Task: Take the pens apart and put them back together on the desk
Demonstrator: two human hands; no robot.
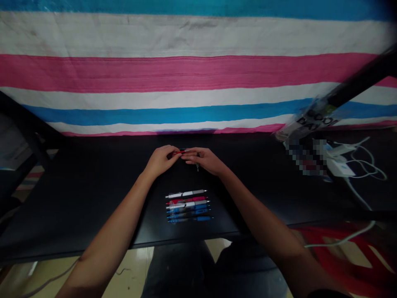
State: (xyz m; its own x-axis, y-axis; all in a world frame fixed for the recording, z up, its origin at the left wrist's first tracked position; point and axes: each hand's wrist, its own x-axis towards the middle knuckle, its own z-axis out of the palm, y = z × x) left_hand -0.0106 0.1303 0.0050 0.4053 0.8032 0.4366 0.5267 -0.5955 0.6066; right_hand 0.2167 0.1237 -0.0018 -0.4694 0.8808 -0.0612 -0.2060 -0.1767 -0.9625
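Note:
A slim red pen (180, 152) lies crosswise between my two hands at the far part of the black table. My left hand (160, 160) pinches its left part between thumb and fingers. From the other side, the fingers of my right hand (205, 159) close around its right end, hiding that end. A short grey tip (197, 167) sticks out below my right fingers; what it belongs to is hidden. Nearer to me lies a row of several pens: a white pen (186, 193) at the back, a red pen (187, 200), another white one, and a blue pen (203, 218) in front.
The black table (93, 198) meets a striped sheet (155, 74) at the back. At right are a white power strip (339, 165) with cables, a clear plastic bag (305, 120) by a dark frame bar, and a red stool (338, 256) below.

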